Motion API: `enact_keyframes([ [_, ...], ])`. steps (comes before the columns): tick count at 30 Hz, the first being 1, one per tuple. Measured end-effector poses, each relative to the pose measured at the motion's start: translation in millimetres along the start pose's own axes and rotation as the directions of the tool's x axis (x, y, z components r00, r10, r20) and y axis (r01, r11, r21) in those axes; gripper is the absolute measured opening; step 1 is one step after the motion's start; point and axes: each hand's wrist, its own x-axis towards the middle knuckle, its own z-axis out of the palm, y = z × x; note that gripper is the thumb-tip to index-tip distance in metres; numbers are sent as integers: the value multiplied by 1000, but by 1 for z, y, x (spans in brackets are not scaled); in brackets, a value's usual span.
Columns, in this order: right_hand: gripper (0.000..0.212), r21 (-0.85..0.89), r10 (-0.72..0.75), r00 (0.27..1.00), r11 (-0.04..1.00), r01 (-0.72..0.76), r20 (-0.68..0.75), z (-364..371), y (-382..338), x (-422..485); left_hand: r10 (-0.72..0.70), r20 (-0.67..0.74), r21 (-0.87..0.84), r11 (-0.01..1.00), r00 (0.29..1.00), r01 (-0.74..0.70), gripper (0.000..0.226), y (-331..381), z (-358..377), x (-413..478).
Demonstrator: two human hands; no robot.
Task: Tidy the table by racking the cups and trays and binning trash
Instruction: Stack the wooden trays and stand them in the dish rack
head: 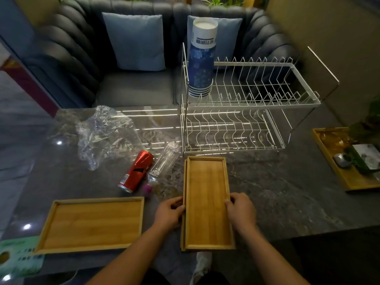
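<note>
Hands, left (169, 212) and right (241, 210), pinch trays (207, 202) between them

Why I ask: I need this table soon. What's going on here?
A person's left hand and right hand grip the long sides of two stacked bamboo trays, in front of the white dish rack. A stack of paper cups stands on the rack's upper tier. A third bamboo tray, a red can, a clear plastic bottle and crumpled plastic wrap lie on the table.

Straight ahead the rack (267, 104) stands just beyond the stacked trays (207, 198); its lower shelf is open, its upper shelf open right of the cup stack (202, 62). On the left, can (136, 173), bottle (163, 160) and plastic wrap (104, 134) block the way
</note>
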Motion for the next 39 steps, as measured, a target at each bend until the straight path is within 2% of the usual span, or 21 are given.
enact_keyframes([
  [6,13,7,-26,1000,1000,26,7,5,-2,-5,-75,30,-118,990,997,78,33,5,1,2],
  [9,14,-27,-28,1000,999,28,11,5,-3,-5,-87,45,-125,988,995,92,27,4,4,4],
  [11,15,-4,-3,1000,1000,3,9,6,-3,-6,-22,49,-89,996,999,26,25,-2,5,3],
  [14,13,-8,-3,1000,1000,3,4,7,-2,-7,79,46,46,996,996,-81,46,-8,5,-1],
  [19,9,46,30,999,998,-31,34,8,1,-6,112,40,98,988,993,-116,53,-8,3,-5],
  [23,7,22,21,999,1000,-22,32,10,0,-6,152,35,144,977,988,-156,51,-7,3,-8],
  [28,30,104,55,983,992,-74,177,3,2,-3,119,37,113,986,992,-123,55,-6,3,-9],
  [30,43,101,57,987,992,-72,147,-1,0,-5,91,40,74,993,995,-94,55,-5,1,-10],
  [31,46,75,27,996,997,-33,86,-3,-1,-8,83,29,72,994,996,-85,54,-4,-2,-10],
  [33,41,20,-129,990,991,130,-65,-7,-9,-15,117,-27,132,985,993,-113,51,-2,-12,-13],
  [35,30,17,-323,937,945,328,-137,-7,-28,-23,197,-108,204,964,974,-173,46,-5,-35,-20],
  [37,21,41,-483,872,872,487,-83,3,-57,-32,253,-208,262,945,945,-196,39,-14,-67,-28],
  [39,12,74,-610,789,792,606,72,24,-92,-43,254,-345,314,938,904,-144,33,-30,-105,-39],
])
